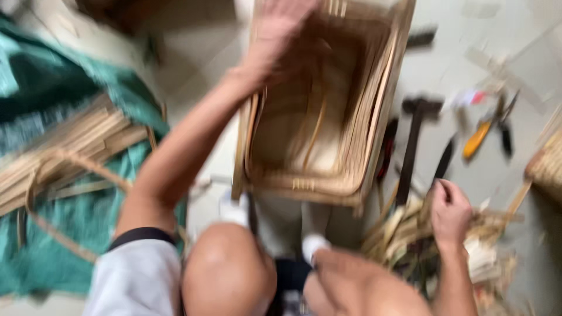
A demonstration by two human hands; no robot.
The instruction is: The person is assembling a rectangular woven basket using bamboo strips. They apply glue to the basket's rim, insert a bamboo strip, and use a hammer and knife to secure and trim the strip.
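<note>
A rectangular woven bamboo basket stands on the floor in front of my knees, blurred by motion. My left hand reaches over its left rim near the far corner and rests on the edge, fingers spread. My right hand is lower right, curled over a heap of bamboo strips and scraps; what it grips is too blurred to tell.
A hammer, a dark knife and yellow-handled pliers lie on the pale floor right of the basket. Bundled bamboo slats rest on teal cloth at left. Another woven piece shows at the right edge.
</note>
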